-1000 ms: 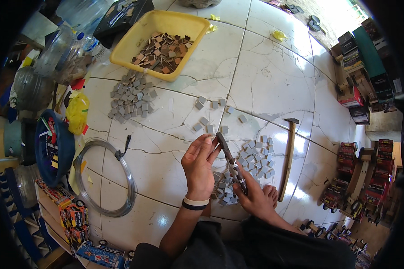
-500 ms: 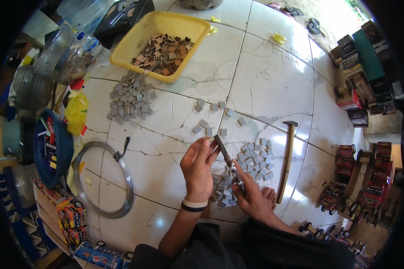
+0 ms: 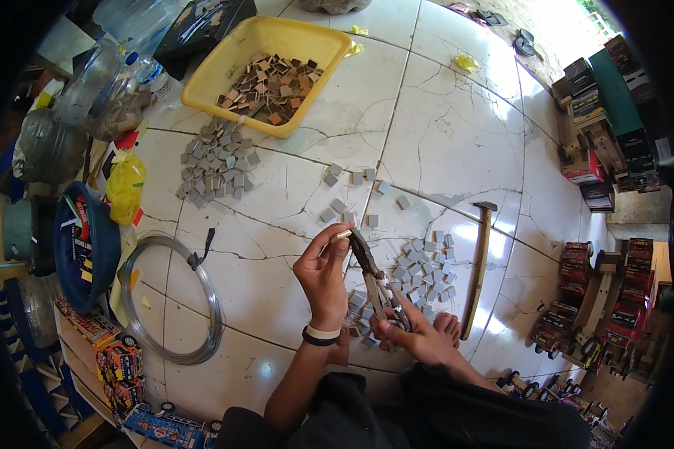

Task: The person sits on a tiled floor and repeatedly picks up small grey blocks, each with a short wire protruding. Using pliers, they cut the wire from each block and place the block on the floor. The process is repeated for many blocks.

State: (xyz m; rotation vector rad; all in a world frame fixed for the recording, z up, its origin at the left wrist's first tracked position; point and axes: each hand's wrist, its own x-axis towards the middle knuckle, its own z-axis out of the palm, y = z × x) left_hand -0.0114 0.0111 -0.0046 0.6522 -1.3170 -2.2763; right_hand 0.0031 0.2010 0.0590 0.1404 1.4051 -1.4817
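My left hand (image 3: 323,280) is closed, pinching a small square piece (image 3: 344,234) with a pale edge between thumb and fingertips. The tip of a worn, dark pair of pliers (image 3: 368,263) meets that piece; whether the jaws grip it cannot be made out. Lower down, my right hand (image 3: 416,338) is wrapped round the pliers' handles, which stand apart. Beneath and beside the pliers, a heap of small grey square pieces (image 3: 427,268) lies on the tiled floor, partly hidden by my right hand. Several more loose grey squares (image 3: 338,205) are scattered just beyond my left fingertips.
A hammer (image 3: 481,262) lies to the right. On the left are a coil of clear tubing or wire (image 3: 219,329) and a blue tub (image 3: 112,258). Farther off, a grey pile (image 3: 216,161) sits beside a yellow basin (image 3: 195,93) holding brown squares. Toy trucks (image 3: 558,325) line the right.
The pliers' handles have spread apart, and my right fingers have shifted on them. My left hand has moved slightly left, its pinched piece now showing more at the pliers' tip.
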